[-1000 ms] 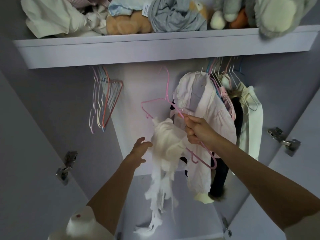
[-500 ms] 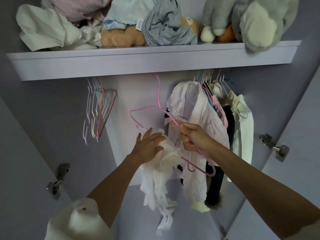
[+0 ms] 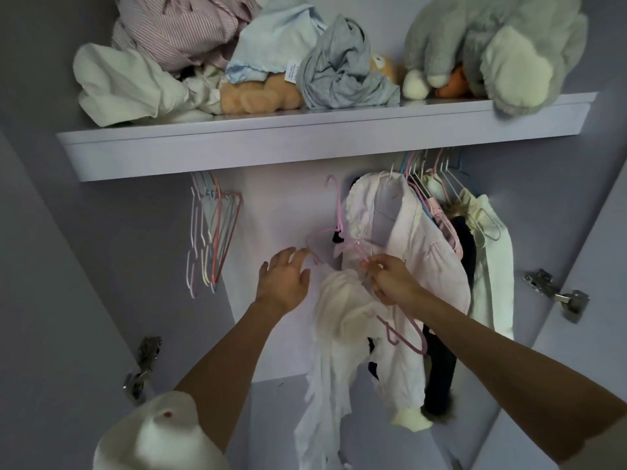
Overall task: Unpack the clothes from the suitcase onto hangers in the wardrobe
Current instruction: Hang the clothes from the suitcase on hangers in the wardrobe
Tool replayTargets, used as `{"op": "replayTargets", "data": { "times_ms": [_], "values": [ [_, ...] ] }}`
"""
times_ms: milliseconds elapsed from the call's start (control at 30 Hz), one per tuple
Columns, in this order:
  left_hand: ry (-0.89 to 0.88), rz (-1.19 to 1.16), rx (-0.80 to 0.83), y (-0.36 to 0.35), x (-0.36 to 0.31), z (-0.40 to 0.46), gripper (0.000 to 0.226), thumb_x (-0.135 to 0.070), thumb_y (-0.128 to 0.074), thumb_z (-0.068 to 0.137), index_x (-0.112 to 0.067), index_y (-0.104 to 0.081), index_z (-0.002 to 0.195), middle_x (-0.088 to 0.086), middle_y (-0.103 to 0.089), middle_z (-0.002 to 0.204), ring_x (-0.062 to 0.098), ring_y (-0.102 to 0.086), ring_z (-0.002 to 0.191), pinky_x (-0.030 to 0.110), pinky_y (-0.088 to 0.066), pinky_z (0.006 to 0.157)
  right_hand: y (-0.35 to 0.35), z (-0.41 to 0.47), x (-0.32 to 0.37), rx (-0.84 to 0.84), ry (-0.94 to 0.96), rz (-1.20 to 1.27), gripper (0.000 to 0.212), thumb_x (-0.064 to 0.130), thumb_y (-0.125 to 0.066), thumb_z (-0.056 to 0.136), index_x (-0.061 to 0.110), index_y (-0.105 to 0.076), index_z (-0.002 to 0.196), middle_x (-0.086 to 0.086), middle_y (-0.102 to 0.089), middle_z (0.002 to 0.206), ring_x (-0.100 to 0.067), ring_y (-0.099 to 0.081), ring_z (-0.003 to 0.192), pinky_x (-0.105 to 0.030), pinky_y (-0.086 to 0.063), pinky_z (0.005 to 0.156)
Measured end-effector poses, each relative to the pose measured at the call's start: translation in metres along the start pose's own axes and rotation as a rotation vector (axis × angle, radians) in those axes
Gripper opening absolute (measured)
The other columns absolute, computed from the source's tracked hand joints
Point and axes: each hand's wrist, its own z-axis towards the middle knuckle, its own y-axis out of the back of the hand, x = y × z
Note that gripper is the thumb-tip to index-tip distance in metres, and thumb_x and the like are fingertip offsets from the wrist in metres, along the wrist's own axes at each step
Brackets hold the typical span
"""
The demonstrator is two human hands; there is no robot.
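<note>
Your right hand (image 3: 390,279) has its fingers curled around the sloping arm of the pink hanger (image 3: 339,218), pinching it just above the white garment (image 3: 342,327) that hangs from it. Your left hand (image 3: 283,278) is released, fingers spread and holding nothing, its fingertips close to the hanger's left end; whether they touch it is unclear. The white garment hangs in loose folds below the hanger. The hanger's hook points up toward the underside of the shelf (image 3: 305,140). To the right of the hanger, a pale pink shirt (image 3: 420,252) hangs among other hung clothes. To the hanger's left, a bunch of bare hangers (image 3: 212,235) hangs under the shelf. On the shelf sit crumpled clothes (image 3: 169,62) and a grey plush toy (image 3: 492,45).
</note>
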Motion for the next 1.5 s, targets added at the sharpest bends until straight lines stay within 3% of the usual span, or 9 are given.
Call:
{"op": "replayTargets", "data": {
  "times_ms": [367, 533, 667, 867, 967, 1067, 1267, 1367, 1500],
  "values": [
    [-0.16, 0.195, -0.652, 0.064, -0.02, 0.024, 0.05, -0.007, -0.05, 0.071, -0.009, -0.052, 0.12, 0.021, -0.053, 0.126, 0.034, -0.041, 0.121, 0.046, -0.045, 0.087, 0.001, 0.053, 0.01, -0.242, 0.179, -0.056, 0.02, 0.006, -0.041, 0.093, 0.016, -0.055, 0.083, 0.0, -0.05, 0.068, -0.007, -0.049, 0.049, -0.007, -0.033, 0.035],
    [-0.275, 0.378, -0.81, 0.068, -0.029, 0.042, 0.062, -0.01, -0.055, 0.065, -0.012, -0.047, 0.127, 0.02, -0.056, 0.12, 0.031, -0.037, 0.115, 0.048, -0.037, 0.095, 0.008, 0.072, 0.016, -0.319, 0.203, -0.128, 0.026, 0.005, -0.042, 0.093, -0.004, -0.057, 0.112, -0.019, -0.059, 0.112, -0.028, -0.056, 0.102, -0.03, -0.044, 0.09],
    [-0.359, 0.417, -1.023, 0.07, -0.04, 0.056, 0.059, -0.012, -0.047, 0.07, -0.009, -0.048, 0.13, 0.017, -0.046, 0.12, 0.031, -0.04, 0.109, 0.043, -0.029, 0.095, 0.019, 0.09, 0.012, -0.336, 0.255, -0.218, 0.022, 0.009, -0.04, 0.096, -0.002, -0.056, 0.106, -0.02, -0.061, 0.111, -0.034, -0.055, 0.111, -0.029, -0.041, 0.092],
    [-0.195, 0.539, -0.965, 0.061, -0.047, 0.086, 0.078, -0.021, -0.054, 0.07, -0.021, -0.028, 0.144, 0.022, -0.027, 0.148, 0.04, -0.015, 0.136, 0.056, -0.008, 0.108, 0.042, 0.132, 0.019, -0.341, 0.226, -0.353, 0.016, 0.007, -0.041, 0.094, 0.005, -0.056, 0.089, -0.023, -0.06, 0.106, -0.037, -0.059, 0.098, -0.037, -0.047, 0.083],
    [-0.178, 0.547, -0.999, 0.055, -0.047, 0.093, 0.087, -0.02, -0.064, 0.067, -0.022, -0.024, 0.145, 0.019, -0.019, 0.15, 0.04, -0.012, 0.137, 0.057, -0.006, 0.108, 0.053, 0.152, 0.016, -0.3, 0.127, -0.273, 0.017, 0.008, -0.039, 0.095, 0.009, -0.055, 0.091, -0.013, -0.051, 0.074, -0.022, -0.046, 0.055, -0.025, -0.04, 0.043],
    [-0.177, 0.552, -1.035, 0.054, -0.046, 0.097, 0.086, -0.016, -0.06, 0.068, -0.022, -0.023, 0.146, 0.017, -0.016, 0.149, 0.04, -0.011, 0.138, 0.057, -0.006, 0.108, 0.07, 0.163, 0.005, -0.348, 0.094, -0.238, 0.027, 0.009, -0.035, 0.096, 0.005, -0.055, 0.115, -0.008, -0.045, 0.066, -0.017, -0.037, 0.046, -0.011, -0.025, 0.027],
    [-0.123, 0.569, -1.01, 0.053, -0.048, 0.094, 0.087, -0.016, -0.059, 0.068, -0.023, -0.021, 0.146, 0.018, -0.019, 0.15, 0.041, -0.014, 0.138, 0.058, -0.011, 0.11, 0.091, 0.164, -0.004, -0.386, 0.131, -0.411, 0.032, 0.02, -0.043, 0.095, 0.0, -0.062, 0.112, -0.014, -0.056, 0.087, -0.02, -0.048, 0.06, -0.018, -0.035, 0.044],
    [-0.111, 0.556, -0.965, 0.055, -0.051, 0.088, 0.087, -0.016, -0.059, 0.068, -0.023, -0.022, 0.146, 0.018, -0.022, 0.15, 0.04, -0.016, 0.138, 0.058, -0.014, 0.11, 0.086, 0.15, -0.001, -0.375, 0.155, -0.47, 0.031, 0.016, -0.048, 0.094, -0.005, -0.058, 0.114, -0.023, -0.061, 0.114, -0.033, -0.06, 0.098, -0.036, -0.051, 0.078],
    [-0.087, 0.517, -0.871, 0.063, -0.059, 0.075, 0.086, -0.016, -0.061, 0.065, -0.022, -0.027, 0.144, 0.02, -0.028, 0.149, 0.042, -0.022, 0.138, 0.059, -0.02, 0.109, 0.073, 0.105, 0.004, -0.403, 0.193, -0.645, 0.033, 0.007, -0.045, 0.092, -0.007, -0.05, 0.121, -0.028, -0.053, 0.123, -0.038, -0.051, 0.114, -0.036, -0.038, 0.096]
  ]
}}
